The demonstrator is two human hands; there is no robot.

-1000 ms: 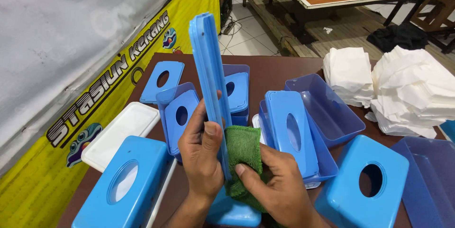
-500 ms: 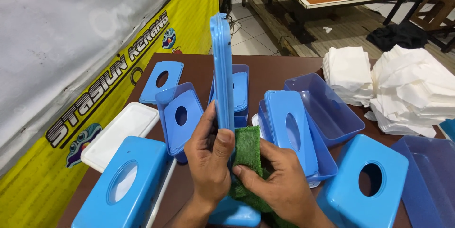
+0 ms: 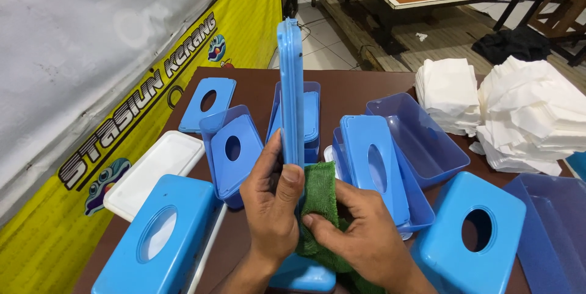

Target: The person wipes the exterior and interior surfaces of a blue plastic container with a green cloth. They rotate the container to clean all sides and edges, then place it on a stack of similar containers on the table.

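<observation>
My left hand [image 3: 273, 205] grips a flat blue plastic lid [image 3: 291, 86] that stands upright, edge-on to the camera. My right hand [image 3: 360, 239] presses a green cloth [image 3: 320, 199] against the lid's lower right side. Under both hands lies another blue piece [image 3: 302, 274], partly hidden. All this happens over a dark brown table [image 3: 354, 89].
Blue tissue boxes with oval holes [image 3: 160, 239] [image 3: 473, 239], open blue tubs [image 3: 421, 141] [image 3: 552, 233], loose blue lids [image 3: 207, 103] [image 3: 372, 166] and a white lid [image 3: 155, 172] crowd the table. Stacks of white tissues [image 3: 525, 111] sit at the right. A yellow banner [image 3: 159, 86] hangs at the left.
The blue lid has swung from leaning left to nearly upright and turned more edge-on. My right hand with the cloth has stayed against its lower part.
</observation>
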